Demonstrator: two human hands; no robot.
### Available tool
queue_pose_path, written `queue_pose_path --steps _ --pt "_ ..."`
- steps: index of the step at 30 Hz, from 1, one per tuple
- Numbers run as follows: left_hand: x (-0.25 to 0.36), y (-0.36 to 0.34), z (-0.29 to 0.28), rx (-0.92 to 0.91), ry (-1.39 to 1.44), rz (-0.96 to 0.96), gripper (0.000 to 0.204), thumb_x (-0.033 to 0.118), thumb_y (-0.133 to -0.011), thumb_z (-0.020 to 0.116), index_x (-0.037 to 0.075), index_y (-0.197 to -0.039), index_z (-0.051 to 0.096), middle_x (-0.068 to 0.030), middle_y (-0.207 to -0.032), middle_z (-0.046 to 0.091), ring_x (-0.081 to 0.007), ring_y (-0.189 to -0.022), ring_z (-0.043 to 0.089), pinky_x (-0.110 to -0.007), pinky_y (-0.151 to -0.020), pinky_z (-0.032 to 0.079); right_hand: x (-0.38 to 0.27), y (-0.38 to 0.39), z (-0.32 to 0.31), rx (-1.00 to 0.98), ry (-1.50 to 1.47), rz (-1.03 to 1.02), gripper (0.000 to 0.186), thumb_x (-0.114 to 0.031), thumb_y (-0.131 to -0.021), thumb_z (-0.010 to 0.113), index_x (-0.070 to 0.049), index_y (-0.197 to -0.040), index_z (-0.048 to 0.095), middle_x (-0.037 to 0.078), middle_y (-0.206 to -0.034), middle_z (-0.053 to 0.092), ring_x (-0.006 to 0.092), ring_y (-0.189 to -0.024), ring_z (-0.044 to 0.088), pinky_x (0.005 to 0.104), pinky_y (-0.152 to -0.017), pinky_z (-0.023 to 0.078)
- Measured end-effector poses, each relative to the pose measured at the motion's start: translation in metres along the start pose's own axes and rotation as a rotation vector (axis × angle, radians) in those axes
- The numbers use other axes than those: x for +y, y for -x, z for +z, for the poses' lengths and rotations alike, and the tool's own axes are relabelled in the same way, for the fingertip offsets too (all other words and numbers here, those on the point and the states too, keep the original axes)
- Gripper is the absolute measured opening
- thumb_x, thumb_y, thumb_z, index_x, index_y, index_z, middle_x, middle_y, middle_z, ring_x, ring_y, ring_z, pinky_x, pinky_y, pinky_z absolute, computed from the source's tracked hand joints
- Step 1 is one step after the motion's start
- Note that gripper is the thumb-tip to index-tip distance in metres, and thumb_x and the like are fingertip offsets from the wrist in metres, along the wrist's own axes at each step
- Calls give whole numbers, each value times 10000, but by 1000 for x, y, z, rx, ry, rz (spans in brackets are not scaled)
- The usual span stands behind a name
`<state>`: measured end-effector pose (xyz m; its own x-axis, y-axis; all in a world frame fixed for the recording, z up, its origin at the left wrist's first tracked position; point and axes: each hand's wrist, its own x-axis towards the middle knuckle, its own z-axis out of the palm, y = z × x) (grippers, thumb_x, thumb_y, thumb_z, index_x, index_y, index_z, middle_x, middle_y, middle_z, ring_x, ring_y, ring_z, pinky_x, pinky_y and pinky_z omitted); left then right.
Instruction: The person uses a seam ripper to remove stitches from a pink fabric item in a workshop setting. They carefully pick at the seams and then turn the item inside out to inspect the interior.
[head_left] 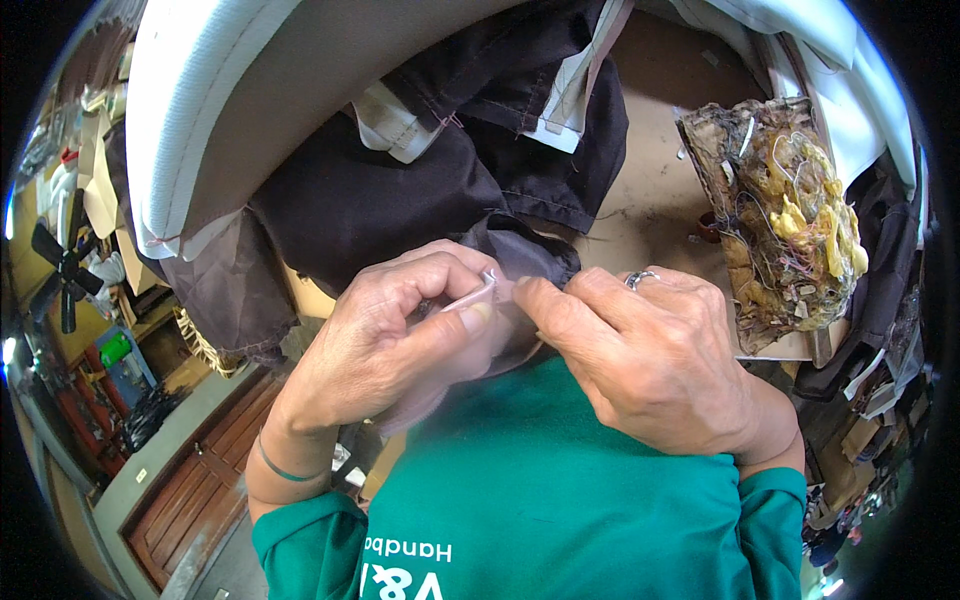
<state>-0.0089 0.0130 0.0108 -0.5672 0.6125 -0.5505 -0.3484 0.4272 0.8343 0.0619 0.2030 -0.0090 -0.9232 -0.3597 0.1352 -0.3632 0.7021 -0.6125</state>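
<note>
I see the left hand with its thumb and forefinger closed on the pale, folded edge of a sheer, pinkish-grey fabric piece, which hangs in front of the green shirt. The right hand is half-curled just beside that fold, its fingertips drawn together, though I cannot tell whether they grip anything. Beyond both hands I have dark brown cloth bunched beneath an arching, stitched white panel, and at right a ragged brown slab crusted with yellow residue.
</note>
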Motion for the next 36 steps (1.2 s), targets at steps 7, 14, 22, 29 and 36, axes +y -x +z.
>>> queue_pose_path --steps 7,14,22,29,36 --pt "-4 1 -1 -9 -21 45 180 140 -839 542 -37 -847 567 -103 -963 560 -99 -776 510 -227 -672 425 -3 -1 -5 -50 -33 49 367 -73 -610 644 -61 -975 602 30 -647 509 170 -483 525 291 -446 420" --pt "-5 0 0 -20 -21 52 186 150 -840 541 -33 -845 574 -102 -964 557 -101 -771 505 -226 -663 420 -1 0 -8 -73 -96 54 343 -71 -630 648 -48 -969 598 38 -663 522 177 -489 533 296 -445 424" --pt "1 3 6 28 -29 7 159 118 -821 548 -37 -797 574 -122 -974 557 -135 -851 511 -259 -758 398 -3 1 -6 -83 17 19 325 -85 -640 618 -48 -963 598 31 -675 525 171 -492 535 298 -470 438" --pt "-1 2 3 3 -103 65 155 117 -843 544 -36 -824 565 -96 -968 544 -90 -805 496 -224 -704 410 -7 0 -4 -68 78 8 313 -88 -647 592 -42 -956 597 30 -669 519 166 -486 529 297 -470 436" --pt "0 2 -1 1 150 -107 194 147 -830 547 -44 -813 569 -104 -995 539 -92 -824 494 -226 -733 399 -2 1 -6 -34 -25 32 344 -81 -637 633 -43 -977 593 34 -657 513 170 -476 519 297 -447 419"
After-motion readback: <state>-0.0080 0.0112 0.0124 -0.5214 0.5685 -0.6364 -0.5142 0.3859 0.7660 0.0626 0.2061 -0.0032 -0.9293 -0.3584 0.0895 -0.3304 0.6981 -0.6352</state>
